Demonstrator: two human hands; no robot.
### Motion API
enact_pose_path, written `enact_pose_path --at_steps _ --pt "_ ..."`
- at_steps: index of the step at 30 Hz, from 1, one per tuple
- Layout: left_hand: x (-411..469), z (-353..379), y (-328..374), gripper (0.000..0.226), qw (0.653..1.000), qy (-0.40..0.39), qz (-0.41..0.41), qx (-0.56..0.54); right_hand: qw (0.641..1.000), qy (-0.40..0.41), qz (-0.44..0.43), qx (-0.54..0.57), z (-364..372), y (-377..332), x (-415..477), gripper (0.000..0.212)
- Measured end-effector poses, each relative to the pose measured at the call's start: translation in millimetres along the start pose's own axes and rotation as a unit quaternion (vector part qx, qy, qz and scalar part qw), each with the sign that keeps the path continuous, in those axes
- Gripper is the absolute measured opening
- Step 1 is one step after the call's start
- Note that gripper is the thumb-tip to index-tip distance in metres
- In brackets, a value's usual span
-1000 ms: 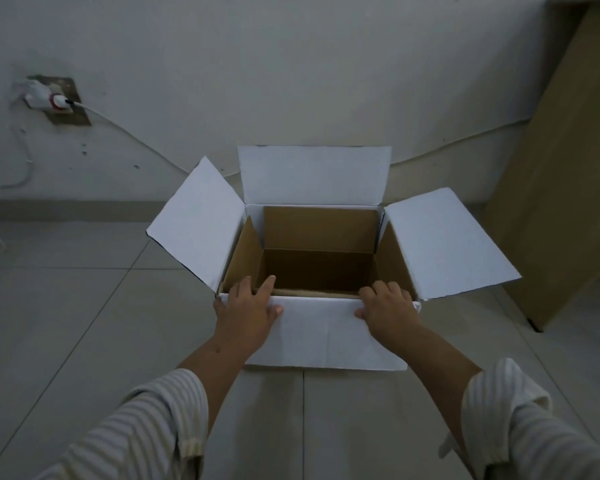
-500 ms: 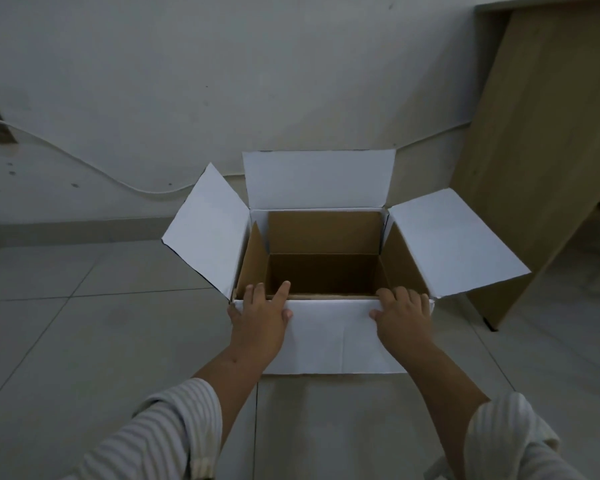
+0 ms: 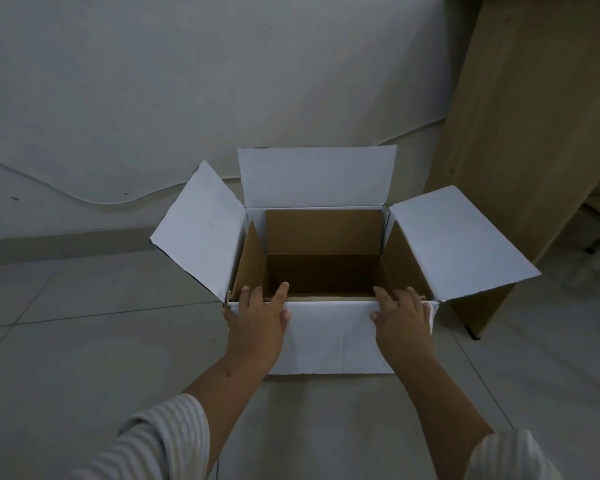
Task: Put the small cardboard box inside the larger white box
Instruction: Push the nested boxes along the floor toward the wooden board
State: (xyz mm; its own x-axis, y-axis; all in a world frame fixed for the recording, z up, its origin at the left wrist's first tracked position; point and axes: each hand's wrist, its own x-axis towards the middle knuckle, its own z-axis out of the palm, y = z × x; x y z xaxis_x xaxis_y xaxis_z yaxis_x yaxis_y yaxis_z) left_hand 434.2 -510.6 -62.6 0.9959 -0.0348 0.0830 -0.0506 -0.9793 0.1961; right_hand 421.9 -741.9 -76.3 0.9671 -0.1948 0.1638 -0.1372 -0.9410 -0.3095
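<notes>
The larger white box stands open on the tiled floor, its brown inside empty as far as I can see. All its flaps are folded outward. My left hand lies flat on the left part of the near flap, fingertips at the box's front rim. My right hand lies flat on the right part of the same flap, fingers spread. Neither hand grips anything. The small cardboard box is not in view.
A light wooden panel of a piece of furniture stands at the right, close behind the box's right flap. A white cable runs along the wall behind the box. Grey tiled floor lies to the left and in front.
My view has swung to the right, so the wall socket has left the frame and more of the wooden panel shows. Both hands stay flat on the near flap.
</notes>
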Motion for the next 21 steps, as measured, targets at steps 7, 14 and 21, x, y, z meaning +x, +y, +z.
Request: enact_pose_path --at_steps 7,14,21 --pt "25.3 4.6 28.3 0.052 1.000 -0.011 -0.015 -0.001 1.000 -0.009 -0.005 -0.009 -1.6 24.7 36.4 0.043" --pt "57.8 -1.6 66.3 0.053 0.997 -0.070 -0.027 0.010 0.999 -0.036 -0.023 -0.008 -15.4 53.9 77.1 0.041" --pt "87.3 -6.7 103.2 0.055 0.994 -0.106 -0.024 0.029 0.998 -0.053 -0.029 0.003 -23.9 85.9 108.3 0.041"
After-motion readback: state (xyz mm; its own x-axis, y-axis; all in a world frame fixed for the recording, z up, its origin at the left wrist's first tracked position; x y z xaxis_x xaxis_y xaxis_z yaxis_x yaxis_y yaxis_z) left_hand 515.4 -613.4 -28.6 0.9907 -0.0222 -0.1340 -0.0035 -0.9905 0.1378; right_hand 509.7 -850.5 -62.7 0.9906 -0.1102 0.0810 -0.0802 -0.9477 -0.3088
